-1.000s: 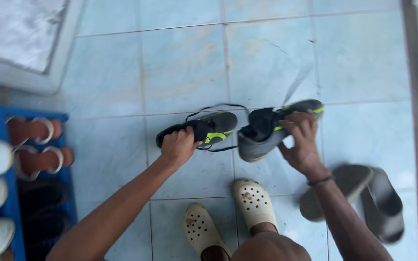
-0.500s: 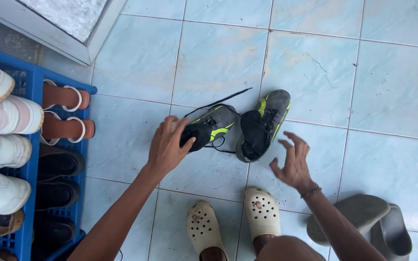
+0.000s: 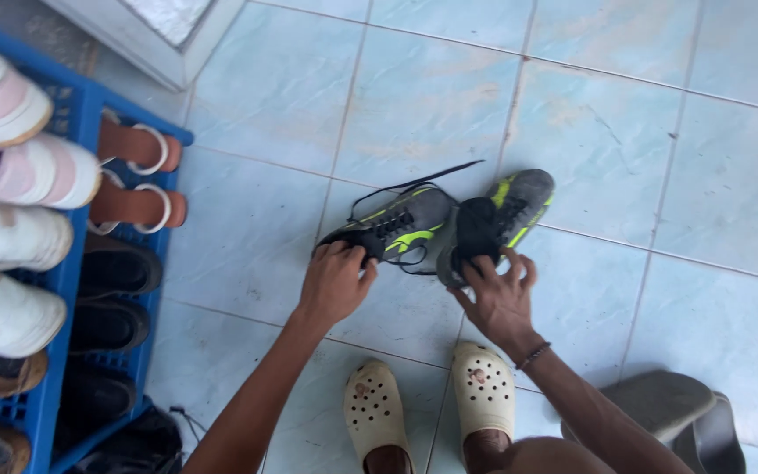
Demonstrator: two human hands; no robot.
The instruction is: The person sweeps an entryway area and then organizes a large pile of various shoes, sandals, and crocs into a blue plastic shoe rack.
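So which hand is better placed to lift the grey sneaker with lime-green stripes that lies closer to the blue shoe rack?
Left. The left hand already rests on the heel of that grey, lime-striped sneaker, while the right hand is occupied at the heel of the matching sneaker beside it, farther from the blue plastic shoe rack.

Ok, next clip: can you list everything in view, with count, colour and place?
Grey lace-up sports shoes with lime-green stripes: two, side by side on the floor at centre, heels under the hands.
Blue plastic shoe rack: one, left edge.
White and pink sneakers: several, on the rack's outer row.
Brown sandals with white straps: two, on the rack's inner row.
Dark shoes: about three, lower on the rack.
Grey rubber slides: two, bottom right, overlapping.
Pale blue floor tiles: throughout.
White frame: one, top left.
Cream perforated clogs: two, on the person's feet, bottom centre.
Left hand: on the left shoe's heel.
Right hand: on the right shoe's heel, dark bracelet on the wrist.
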